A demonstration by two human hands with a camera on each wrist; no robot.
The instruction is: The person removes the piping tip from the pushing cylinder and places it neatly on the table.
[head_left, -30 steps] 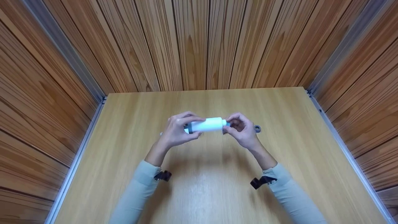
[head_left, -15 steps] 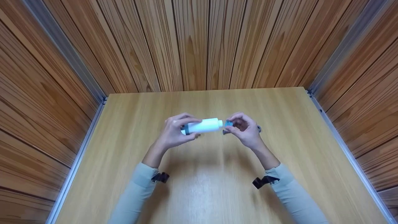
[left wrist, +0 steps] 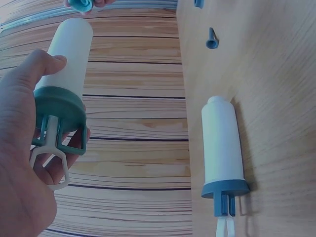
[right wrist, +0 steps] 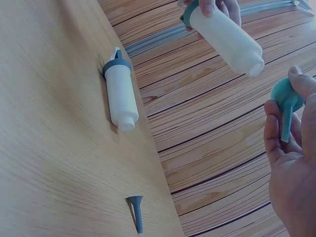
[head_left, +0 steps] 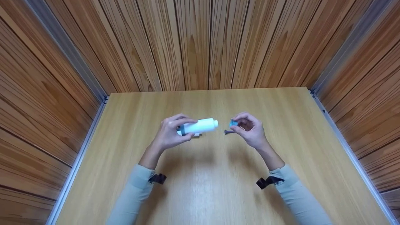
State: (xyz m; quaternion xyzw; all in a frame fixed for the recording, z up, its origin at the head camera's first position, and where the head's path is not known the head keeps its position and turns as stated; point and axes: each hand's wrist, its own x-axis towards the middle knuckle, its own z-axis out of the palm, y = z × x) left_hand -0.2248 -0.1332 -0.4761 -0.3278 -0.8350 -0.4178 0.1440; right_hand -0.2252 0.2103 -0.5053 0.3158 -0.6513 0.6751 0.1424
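My left hand (head_left: 172,131) grips a white-barrelled icing syringe (head_left: 201,125) with a green collar, held sideways above the table. In the left wrist view its collar bears finger loops, and a white plunger ring (left wrist: 51,163) hangs below; the thumb lies along the barrel. The narrow bare tip points right, toward my right hand (head_left: 250,131). Between thumb and fingers that hand pinches a teal nozzle (right wrist: 286,94) with a rounded base and a thin spout. A short gap separates nozzle and syringe tip. In the right wrist view the spout points down along the fingers.
A second white syringe (left wrist: 223,143) with a blue-looking collar lies on the wooden table (head_left: 200,181), mostly hidden behind my left hand in the head view. A small dark funnel-shaped nozzle (right wrist: 136,212) lies near it. Wood-panelled walls (head_left: 200,47) enclose the table.
The teal nozzle has come off the syringe tip in my right hand, which has moved slightly right. My left hand has shifted left with the syringe, widening the gap.
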